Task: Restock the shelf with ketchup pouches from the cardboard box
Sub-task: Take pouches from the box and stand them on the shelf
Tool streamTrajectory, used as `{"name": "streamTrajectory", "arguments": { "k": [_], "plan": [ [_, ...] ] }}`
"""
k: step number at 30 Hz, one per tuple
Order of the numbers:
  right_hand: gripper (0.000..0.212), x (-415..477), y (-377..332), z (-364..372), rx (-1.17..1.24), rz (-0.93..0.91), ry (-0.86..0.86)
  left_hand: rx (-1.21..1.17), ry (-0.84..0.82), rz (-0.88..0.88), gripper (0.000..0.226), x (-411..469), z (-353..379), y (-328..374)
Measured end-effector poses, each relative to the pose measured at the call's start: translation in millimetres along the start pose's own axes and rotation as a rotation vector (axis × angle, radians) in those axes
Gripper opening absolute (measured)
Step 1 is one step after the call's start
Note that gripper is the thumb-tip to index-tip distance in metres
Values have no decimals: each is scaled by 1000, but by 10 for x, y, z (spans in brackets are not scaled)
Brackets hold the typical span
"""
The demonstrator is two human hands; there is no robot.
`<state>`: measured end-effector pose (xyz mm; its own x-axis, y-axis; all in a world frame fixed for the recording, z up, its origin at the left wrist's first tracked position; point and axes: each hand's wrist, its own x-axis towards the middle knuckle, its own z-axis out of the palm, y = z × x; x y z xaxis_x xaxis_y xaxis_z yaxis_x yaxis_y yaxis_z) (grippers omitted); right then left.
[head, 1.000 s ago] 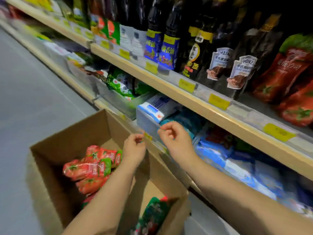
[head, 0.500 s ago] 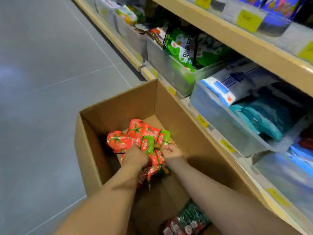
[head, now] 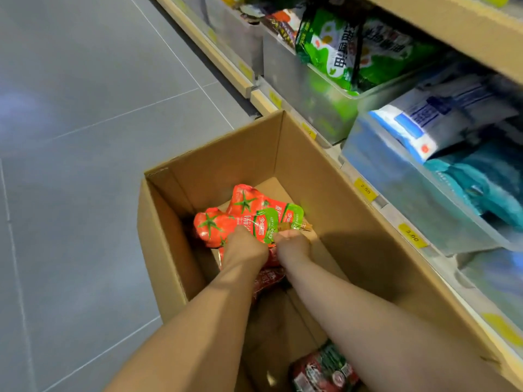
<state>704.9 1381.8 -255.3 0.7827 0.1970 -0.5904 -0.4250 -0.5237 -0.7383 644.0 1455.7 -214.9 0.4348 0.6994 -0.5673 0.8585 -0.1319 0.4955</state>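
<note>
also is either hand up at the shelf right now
No, the left hand and right hand are both down inside the cardboard box, gripping the ketchup pouches.

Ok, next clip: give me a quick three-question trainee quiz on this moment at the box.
1. True or false: the left hand and right hand are both inside the cardboard box.
2. What do both hands grip? A) ketchup pouches B) a bottle C) a price tag
3. Fill in: the packets in the clear bin just past the box's far corner are mostly ____.

Key: 1 true; 2 A; 3 green.
</note>
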Motion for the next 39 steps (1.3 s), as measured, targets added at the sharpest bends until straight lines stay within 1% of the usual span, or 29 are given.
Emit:
{"name": "streamTrajectory", "arguments": {
  "k": [2, 4, 5, 7, 9, 12, 14, 15, 17, 18, 19, 21, 23, 25, 27, 28, 30, 32, 36, 39],
  "plan": [
    [23, -111, -89, -96, -35, -190, 84, -1, 54, 33, 59, -29, -10, 3],
    [24, -226, -195, -208, -115, -334, 82, 25, 106, 110, 76, -87, -26, 8],
    [21, -287, -265, -273, -176, -403, 72, 23, 130, 148, 78, -121, -32, 18],
    [15, -412, -406, -401, -268, -549, 67, -19, 161, 207, 75, -182, -52, 49],
    [14, -546, -548, -543, -339, -677, 118, -43, 190, 271, 65, -213, -66, 77],
    [12, -718, -700, -838, -329, -799, 183, -76, 198, 414, 52, -313, -99, 181],
    [12, -818, -785, -1059, -300, -843, 183, -118, 143, 531, 56, -415, -103, 302],
    [11, -877, -828, -1180, -278, -864, 183, -155, 68, 604, 63, -481, -107, 383],
    [11, -1001, -917, -1414, -236, -892, 196, -251, -130, 725, 79, -615, -115, 552],
    [12, -1060, -965, -1526, -220, -908, 216, -280, -188, 767, 83, -677, -114, 631],
    [14, -1120, -1013, -1637, -200, -924, 243, -289, -192, 806, 84, -737, -105, 709],
    [21, -1267, -1127, -1878, -130, -928, 307, -267, -91, 880, 79, -893, -76, 881],
    [22, -1405, -1239, -2125, -33, -910, 362, -279, -13, 925, 71, -1097, -70, 1064],
    [17, -1535, -1320, -2349, 53, -898, 402, -335, -9, 948, 51, -1270, -67, 1224],
    [11, -1664, -1359, -2534, 149, -885, 402, -412, -28, 954, 33, -1397, -55, 1367],
    [10, -1729, -1365, -2626, 190, -875, 405, -434, -32, 963, 30, -1467, -40, 1431],
    [8, -1846, -1355, -2805, 232, -853, 416, -470, -52, 997, 31, -1619, 4, 1548],
    [1, -1931, -1307, -2963, 201, -801, 406, -521, -107, 1009, 31, -1749, 61, 1646],
    [11, -2086, -1097, -3205, -13, -683, 366, -619, -145, 961, 27, -2079, 122, 1834],
    [22, -2212, -1014, -3428, -39, -638, 438, -638, -227, 956, 25, -2371, 157, 1958]
  ]
}}
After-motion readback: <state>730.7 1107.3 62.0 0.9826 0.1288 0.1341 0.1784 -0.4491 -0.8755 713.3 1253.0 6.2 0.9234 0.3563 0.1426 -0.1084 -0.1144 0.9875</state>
